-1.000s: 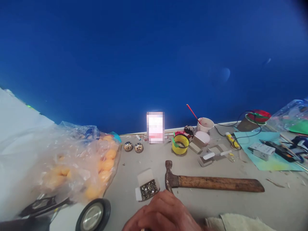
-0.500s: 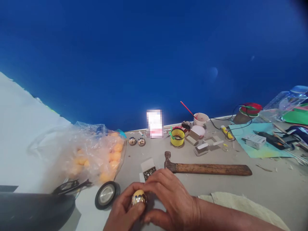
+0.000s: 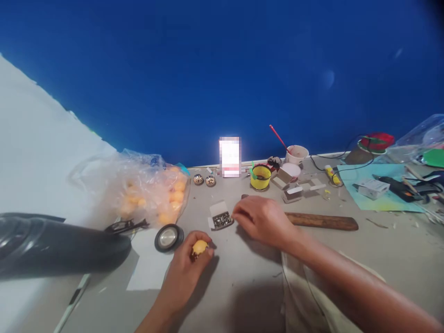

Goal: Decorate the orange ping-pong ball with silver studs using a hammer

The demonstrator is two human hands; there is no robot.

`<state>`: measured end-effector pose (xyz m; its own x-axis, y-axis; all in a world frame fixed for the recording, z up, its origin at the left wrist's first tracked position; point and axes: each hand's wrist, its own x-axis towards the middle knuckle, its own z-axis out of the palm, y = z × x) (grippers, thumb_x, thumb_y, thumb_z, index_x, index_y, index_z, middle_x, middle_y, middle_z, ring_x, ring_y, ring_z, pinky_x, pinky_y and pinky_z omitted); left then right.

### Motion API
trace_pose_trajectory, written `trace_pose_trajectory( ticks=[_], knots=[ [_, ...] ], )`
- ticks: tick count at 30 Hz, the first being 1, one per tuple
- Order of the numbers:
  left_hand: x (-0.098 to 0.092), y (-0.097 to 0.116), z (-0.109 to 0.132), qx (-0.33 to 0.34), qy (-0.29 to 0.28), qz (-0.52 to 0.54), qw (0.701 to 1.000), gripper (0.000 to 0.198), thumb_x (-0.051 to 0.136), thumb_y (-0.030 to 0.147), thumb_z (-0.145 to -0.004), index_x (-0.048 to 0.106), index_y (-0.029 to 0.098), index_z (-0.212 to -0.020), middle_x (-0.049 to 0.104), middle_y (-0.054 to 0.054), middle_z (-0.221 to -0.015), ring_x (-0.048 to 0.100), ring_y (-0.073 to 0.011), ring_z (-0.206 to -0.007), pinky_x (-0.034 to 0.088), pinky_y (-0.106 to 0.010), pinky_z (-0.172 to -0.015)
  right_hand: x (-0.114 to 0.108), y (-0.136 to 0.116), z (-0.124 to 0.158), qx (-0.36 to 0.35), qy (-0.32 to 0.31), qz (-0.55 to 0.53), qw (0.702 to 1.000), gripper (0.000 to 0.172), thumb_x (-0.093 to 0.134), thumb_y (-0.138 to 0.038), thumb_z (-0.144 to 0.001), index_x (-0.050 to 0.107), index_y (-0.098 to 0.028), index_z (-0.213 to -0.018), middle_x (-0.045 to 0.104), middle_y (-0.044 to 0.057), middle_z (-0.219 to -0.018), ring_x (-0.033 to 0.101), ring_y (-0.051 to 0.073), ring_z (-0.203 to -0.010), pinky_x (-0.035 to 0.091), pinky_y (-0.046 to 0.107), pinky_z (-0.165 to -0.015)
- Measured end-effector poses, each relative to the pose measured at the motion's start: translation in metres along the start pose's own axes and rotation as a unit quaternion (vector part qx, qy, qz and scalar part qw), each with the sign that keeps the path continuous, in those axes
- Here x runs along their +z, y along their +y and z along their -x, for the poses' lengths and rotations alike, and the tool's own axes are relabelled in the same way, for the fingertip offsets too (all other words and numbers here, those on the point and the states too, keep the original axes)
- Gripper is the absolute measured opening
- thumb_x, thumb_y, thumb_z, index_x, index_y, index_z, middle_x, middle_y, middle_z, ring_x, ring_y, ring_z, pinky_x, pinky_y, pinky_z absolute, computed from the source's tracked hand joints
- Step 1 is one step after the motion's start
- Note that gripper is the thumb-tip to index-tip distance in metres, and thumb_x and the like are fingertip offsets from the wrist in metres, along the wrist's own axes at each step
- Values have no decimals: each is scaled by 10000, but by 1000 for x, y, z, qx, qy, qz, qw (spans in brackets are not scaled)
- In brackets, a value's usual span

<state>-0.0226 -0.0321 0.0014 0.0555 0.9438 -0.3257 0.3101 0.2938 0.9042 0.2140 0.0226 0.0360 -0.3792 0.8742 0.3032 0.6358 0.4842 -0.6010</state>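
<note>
My left hand (image 3: 183,273) rests on the grey table and grips a small yellow ball (image 3: 199,247) from below. My right hand (image 3: 263,219) reaches forward, its fingertips at the edge of a small open box of silver studs (image 3: 221,218). I cannot tell whether the fingers hold a stud. Behind that hand lies a hammer with a wooden handle (image 3: 321,221), its head hidden by the hand. Two stud-covered balls (image 3: 204,180) sit near the blue wall.
A plastic bag of orange balls (image 3: 152,194) lies at the left, with a black round tin (image 3: 169,237) and scissors (image 3: 126,225) beside it. A dark tube (image 3: 58,245) lies at far left. A yellow tape roll (image 3: 261,177), cups and boxes stand at the back, tools at right.
The view has tilted down. My right hand left the ball and moved forward to the stud box. My left hand keeps the ball, turned so its yellow side shows.
</note>
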Motion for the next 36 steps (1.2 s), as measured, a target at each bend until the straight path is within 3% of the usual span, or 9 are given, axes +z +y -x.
trace_pose_trajectory(
  ticks=[2, 4, 6, 9, 13, 15, 26, 36],
  knots=[
    [-3, 4, -7, 28, 7, -53, 998, 256, 641, 433, -826, 553, 207, -745, 460, 48, -630, 428, -129, -584, 348, -256, -586, 12, 13, -5, 35, -31, 60, 997, 145, 596, -230, -933, 707, -181, -854, 728, 55, -834, 623, 174, -783, 371, 284, -690],
    [-3, 8, -16, 80, 31, -142, 986, 268, 635, 386, -825, 544, 198, -656, 530, 19, -677, 505, -150, -649, 403, -276, -653, 17, 17, -12, 54, -81, 91, 991, 156, 587, -244, -942, 714, -193, -868, 734, 51, -870, 631, 177, -807, 359, 282, -686],
    [0, 14, -28, 147, 66, -231, 960, 151, 597, 305, -845, 640, 193, -752, 614, -19, -803, 588, -182, -771, 439, -304, -760, 19, 13, -22, 47, -137, 126, 981, 176, 577, -266, -946, 723, -201, -872, 735, 59, -905, 638, 190, -825, 347, 286, -664],
    [8, 26, -47, 186, 54, -400, 896, 219, 511, 244, -913, 720, 180, -924, 632, -77, -956, 625, -210, -840, 449, -328, -759, 24, 3, -36, 27, -161, 178, 970, 214, 546, -307, -959, 726, -202, -909, 733, 82, -963, 650, 219, -857, 334, 297, -639],
    [19, 44, -67, 182, -48, -600, 777, 251, 487, 179, -925, 731, 177, -866, 647, -109, -994, 647, -246, -870, 443, -338, -699, 32, 2, -42, 45, -112, 172, 978, 236, 503, -306, -979, 713, -204, -938, 742, 69, -967, 662, 213, -867, 344, 301, -659],
    [21, 50, -73, 188, -72, -636, 745, 243, 494, 145, -909, 732, 169, -865, 655, -117, -989, 651, -256, -889, 452, -345, -718, 33, 7, -40, 58, -110, 164, 979, 234, 506, -299, -974, 716, -207, -925, 750, 62, -958, 666, 209, -853, 343, 301, -658],
    [22, 53, -76, 218, -102, -661, 711, 277, 457, 90, -884, 722, 163, -915, 672, -133, -1027, 653, -285, -957, 497, -385, -784, 41, 27, -40, 75, -90, 122, 986, 211, 542, -287, -967, 730, -202, -925, 766, 60, -939, 667, 190, -833, 343, 287, -674],
    [25, 51, -80, 250, -104, -630, 728, 235, 505, 105, -878, 699, 174, -991, 708, -127, -1024, 678, -294, -967, 490, -380, -792, 46, 31, -39, 56, -76, 100, 991, 198, 553, -267, -955, 734, -198, -912, 768, 61, -915, 674, 189, -819, 346, 300, -679]
  ],
)
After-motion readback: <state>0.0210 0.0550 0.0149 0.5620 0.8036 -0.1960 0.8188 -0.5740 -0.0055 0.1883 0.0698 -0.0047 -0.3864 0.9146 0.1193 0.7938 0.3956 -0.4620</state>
